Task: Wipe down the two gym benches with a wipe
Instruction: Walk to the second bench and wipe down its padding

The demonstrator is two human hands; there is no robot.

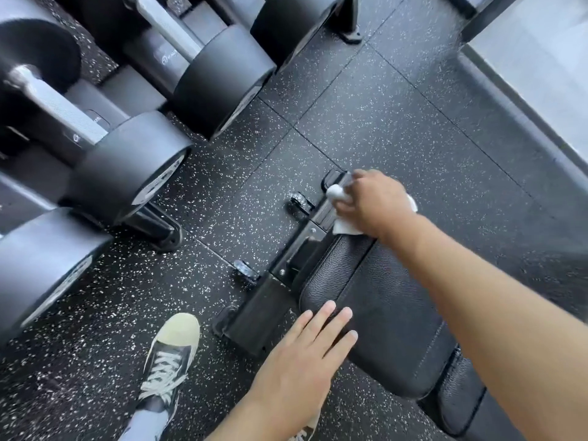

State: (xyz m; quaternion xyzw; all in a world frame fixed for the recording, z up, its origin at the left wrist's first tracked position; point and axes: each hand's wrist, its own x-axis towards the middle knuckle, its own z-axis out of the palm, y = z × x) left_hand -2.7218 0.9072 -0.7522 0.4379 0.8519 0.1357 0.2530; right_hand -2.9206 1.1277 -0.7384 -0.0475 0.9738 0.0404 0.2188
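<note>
Wipe (345,226) on bench (381,307) frame

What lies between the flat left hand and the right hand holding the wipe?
In the head view, the bench pad and its black metal end frame span the stretch between the left hand and the right hand with the wipe.

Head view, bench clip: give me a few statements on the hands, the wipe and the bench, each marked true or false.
1. The right hand holds the wipe. True.
2. The wipe is at the metal frame end of the bench. True.
3. The left hand grips a second wipe. False: its fingers are straight, laid on the bench pad, holding nothing.
4. The dumbbells lie on the bench. False: they sit on a rack beside it.
5. A sneaker stands on the speckled floor. True.
</note>
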